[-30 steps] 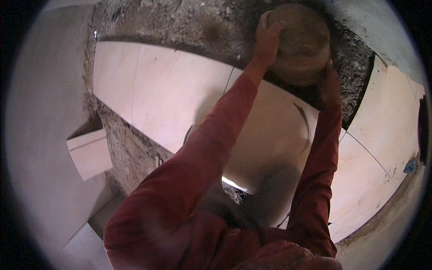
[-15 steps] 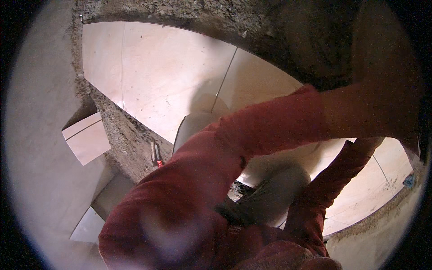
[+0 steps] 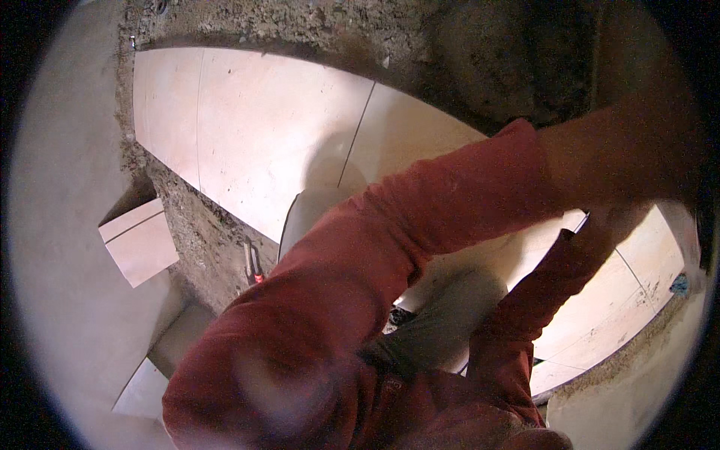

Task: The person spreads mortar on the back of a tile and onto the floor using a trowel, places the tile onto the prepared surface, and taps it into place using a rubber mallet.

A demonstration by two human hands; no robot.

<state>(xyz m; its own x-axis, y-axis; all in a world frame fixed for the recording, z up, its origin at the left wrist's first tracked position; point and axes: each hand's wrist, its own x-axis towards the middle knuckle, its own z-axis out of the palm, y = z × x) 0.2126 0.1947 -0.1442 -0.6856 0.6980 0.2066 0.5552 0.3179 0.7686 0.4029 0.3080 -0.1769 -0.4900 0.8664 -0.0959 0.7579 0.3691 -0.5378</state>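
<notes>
My left arm in a red sleeve (image 3: 450,199) reaches across to the far right, over the floor tiles. At the dark right rim my left hand (image 3: 670,169) fades into shadow, its fingers lost there. My right arm, in the same red sleeve (image 3: 544,281), slants up toward the same place. Just below the left hand lies my right hand (image 3: 628,219), dark and blurred, its fingers also hidden. Beside the hands stands a pale, blurred thing (image 3: 684,229) at the rim, its kind unclear. Large pale beige tiles (image 3: 255,112) lie beneath my arms.
Bare rough ground (image 3: 337,30) borders the tiles at the top. A hand tool with red on its handle (image 3: 258,271) lies on the dirt at left, near a cut tile piece (image 3: 142,251). A small blue scrap (image 3: 679,284) sits at right. My bent knee (image 3: 457,307) is below.
Both forearms have risen slightly in the picture, still reaching right. The tiles at left appear a little lower and further left. More of the pale blurred thing shows beside the hands.
</notes>
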